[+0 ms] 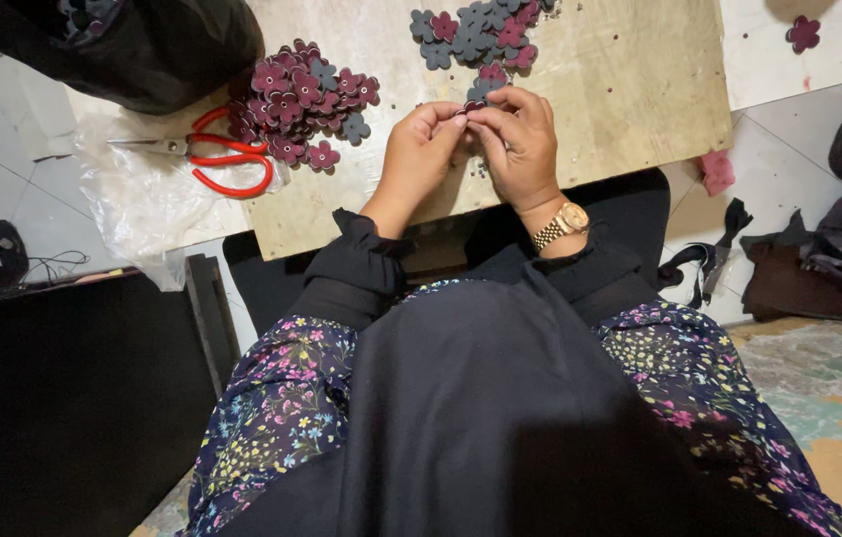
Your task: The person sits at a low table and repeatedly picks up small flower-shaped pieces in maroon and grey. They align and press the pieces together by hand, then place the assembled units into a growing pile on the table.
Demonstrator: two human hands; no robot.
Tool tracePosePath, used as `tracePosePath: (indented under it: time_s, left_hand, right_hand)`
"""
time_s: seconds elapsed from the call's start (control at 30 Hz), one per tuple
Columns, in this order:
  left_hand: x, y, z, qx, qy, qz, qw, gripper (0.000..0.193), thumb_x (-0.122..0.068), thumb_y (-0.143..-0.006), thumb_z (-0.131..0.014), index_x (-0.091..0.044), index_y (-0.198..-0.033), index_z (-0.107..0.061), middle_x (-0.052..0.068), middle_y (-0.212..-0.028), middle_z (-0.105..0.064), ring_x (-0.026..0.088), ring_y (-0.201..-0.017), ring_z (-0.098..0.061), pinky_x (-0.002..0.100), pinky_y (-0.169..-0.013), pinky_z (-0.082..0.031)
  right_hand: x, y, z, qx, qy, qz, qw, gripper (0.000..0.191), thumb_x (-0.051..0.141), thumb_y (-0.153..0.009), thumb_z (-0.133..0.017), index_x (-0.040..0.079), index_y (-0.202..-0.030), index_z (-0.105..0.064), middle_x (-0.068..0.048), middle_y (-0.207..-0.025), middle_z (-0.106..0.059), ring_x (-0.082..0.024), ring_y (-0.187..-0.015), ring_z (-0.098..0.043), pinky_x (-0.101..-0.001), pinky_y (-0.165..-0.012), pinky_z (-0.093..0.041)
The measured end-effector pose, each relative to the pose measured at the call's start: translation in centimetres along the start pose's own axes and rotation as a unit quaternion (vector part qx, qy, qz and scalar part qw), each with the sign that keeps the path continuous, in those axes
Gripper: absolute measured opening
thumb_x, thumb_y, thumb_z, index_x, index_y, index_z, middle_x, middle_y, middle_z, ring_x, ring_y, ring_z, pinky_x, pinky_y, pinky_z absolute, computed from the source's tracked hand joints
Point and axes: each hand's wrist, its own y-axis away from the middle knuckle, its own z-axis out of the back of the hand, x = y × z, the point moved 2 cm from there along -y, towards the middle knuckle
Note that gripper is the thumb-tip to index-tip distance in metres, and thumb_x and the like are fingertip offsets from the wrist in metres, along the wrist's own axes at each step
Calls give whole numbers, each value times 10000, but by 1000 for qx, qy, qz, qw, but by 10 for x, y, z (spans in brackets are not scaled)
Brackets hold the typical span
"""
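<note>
While both hands meet over the middle of the wooden desk (630, 109), I read the step in hand as joining or fitting one small flower piece (467, 105) at the fingertips: my left hand (419, 149) and right hand (518, 139) are pinched together on it, fingers curled nearly closed, and only a sliver of maroon shows between them, so I cannot tell whether there are one or two layers in the pinch. The piece sits just above the board, near its front edge, between the two heaps. To my left lies the bigger pile of maroon and grey flowers (299, 99), touching the red-handled scissors (212, 159), which rest on a crumpled clear plastic sheet (142, 209) that hangs off the desk's left corner. Farther ahead is a looser, flatter spread of flowers (475, 35). My guess is that the next move calls for a short reach to one of those heaps, picking a single flower without dragging its neighbours. Open room is best on the bare board to the right of my hands; the front edge is close under my wrists, so a dropped piece could roll into my lap. Tiny dark specks (485, 171), perhaps studs, lie scattered by my right wrist, where the gold watch (562, 225) sits.
</note>
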Motion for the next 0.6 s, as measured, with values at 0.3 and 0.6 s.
tracePosePath:
  time_s: [0.3,0.6]
  left_hand:
    - [6,2,0,7,62,35,997,195,-84,-1036,-598,51,-1163,-657,69,-1019,-730,114,-882,-699,292,-809,-615]
    - [-6,10,-1,10,34,24,999,175,-85,-1039,-609,39,-1146,-670,61,-1000,-729,112,-885,-701,287,-804,-615]
  right_hand:
    - [-1,2,1,-16,-24,-8,1000,204,9,-887,-851,79,-1064,-778,-120,-1233,-617,-258,-1076,-622,-356,-918,-553]
    - [7,-1,3,13,2,7,1000,120,36,-935,-799,67,-1029,-731,-124,-1241,-639,-305,-1106,-617,-403,-970,-530]
